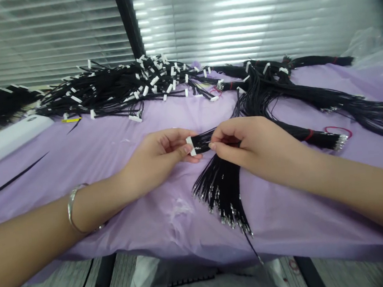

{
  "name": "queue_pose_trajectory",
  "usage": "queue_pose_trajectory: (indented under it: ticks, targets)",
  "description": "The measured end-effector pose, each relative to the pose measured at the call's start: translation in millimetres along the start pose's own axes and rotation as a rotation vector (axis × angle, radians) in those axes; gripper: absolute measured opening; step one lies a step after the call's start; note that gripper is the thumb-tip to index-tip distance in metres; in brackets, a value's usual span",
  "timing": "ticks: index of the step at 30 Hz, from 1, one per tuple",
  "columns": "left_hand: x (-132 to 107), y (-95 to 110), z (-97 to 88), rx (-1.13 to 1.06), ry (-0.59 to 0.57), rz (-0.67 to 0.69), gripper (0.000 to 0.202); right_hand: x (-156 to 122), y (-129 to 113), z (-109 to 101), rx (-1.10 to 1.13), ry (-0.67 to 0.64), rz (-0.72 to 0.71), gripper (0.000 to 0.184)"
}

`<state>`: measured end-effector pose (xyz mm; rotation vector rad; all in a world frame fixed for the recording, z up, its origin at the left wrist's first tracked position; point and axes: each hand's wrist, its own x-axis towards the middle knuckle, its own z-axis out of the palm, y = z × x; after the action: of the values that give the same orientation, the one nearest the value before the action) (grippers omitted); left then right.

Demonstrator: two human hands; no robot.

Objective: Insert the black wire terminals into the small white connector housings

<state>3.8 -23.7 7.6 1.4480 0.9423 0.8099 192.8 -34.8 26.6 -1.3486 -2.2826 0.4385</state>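
Observation:
Between thumb and fingers, my left hand (pixel 170 151) grips a small white connector (pixel 191 146). Black wires (pixel 203 138) run from the connector's right side toward my right hand (pixel 246 140). That hand is closed in a pinch close to the connector, at the wires; its fingertips hide which wire it has. Below it, a fanned bundle of black wires (pixel 225 185) with bare silver terminals lies on the purple cloth (pixel 133 213). Another black wire bundle (pixel 293 130), tied with a red band, ends in silver terminals right of my right hand.
A large heap of black cables with white connectors (pixel 113 85) lies along the back. More bundles (pixel 326 92) stretch to the right. On the left are a white rounded case (pixel 13 137) and a loose black strip (pixel 17 175). Window blinds (pixel 215 17) stand behind the table.

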Motion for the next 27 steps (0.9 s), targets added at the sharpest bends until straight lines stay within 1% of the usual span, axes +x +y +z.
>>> queue_pose_trajectory:
  ticks: [4, 11, 19, 24, 27]
  targets:
    - [0.2, -1.6, -0.6, 0.009, -0.01, -0.02, 0.026, 0.1, -0.6, -0.5, -0.016, -0.016, 0.034, 0.015]
    - [0.4, -2.4, -0.4, 0.034, -0.001, -0.03, 0.028, -0.4, -2.1, 1.0, -0.065, 0.016, 0.01, 0.015]
    - [1.2, -1.8, -0.7, 0.045, -0.004, -0.035, 0.029, 0.1, -1.0, 2.1, -0.049, 0.019, -0.008, 0.014]
    - [1.5, -3.3, -0.1, 0.012, -0.009, -0.022, 0.028, -0.4, -1.3, 2.3, -0.04, 0.009, -0.028, 0.014]
    - [2.1, -5.2, -0.4, -0.018, -0.026, -0.026, 0.027, -0.3, -2.5, 3.5, -0.078, 0.022, -0.038, 0.014]
